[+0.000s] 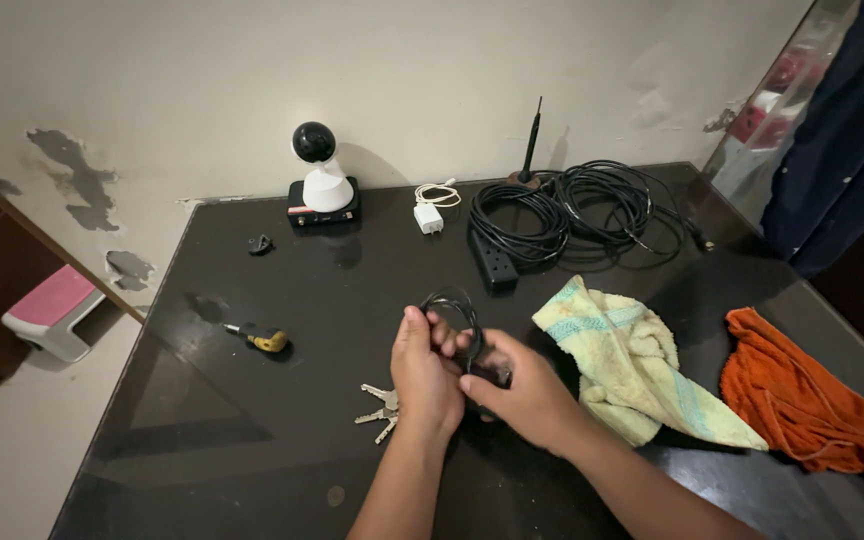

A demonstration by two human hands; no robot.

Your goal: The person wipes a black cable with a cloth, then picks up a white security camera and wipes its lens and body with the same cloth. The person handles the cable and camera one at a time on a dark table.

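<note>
Black glass covers the surface (252,420), and on it things lie singly or in small groups. One small coil of black cable (455,305) sits in the person's hands near the middle. One bunch of keys (378,404) lies just left of the left wrist; three blades show, though more may be hidden. One short screwdriver with a yellow handle (261,338) rests further left, and one small dark plug (260,243) lies near the back. One white camera with a black round head (322,172) stands on a dark base against the wall. Beside it lies one white charger with its cord looped (431,210). One black power strip (493,261) lies at the edge of two large bundles of black cable (577,210), and one thin antenna (532,140) rises behind them. Two cloths lie to the right: one pale yellow towel with green stripes (632,365) and one orange cloth (812,405). One pink and white stool (52,310) stands on the floor at the left.

The left hand (424,372) grips the lower part of the small coil, thumb up against the loop. The right hand (522,388) presses close beside it, fingers wrapped round a dark piece at the coil's end. Both forearms reach in from the lower edge, hands touching.
</note>
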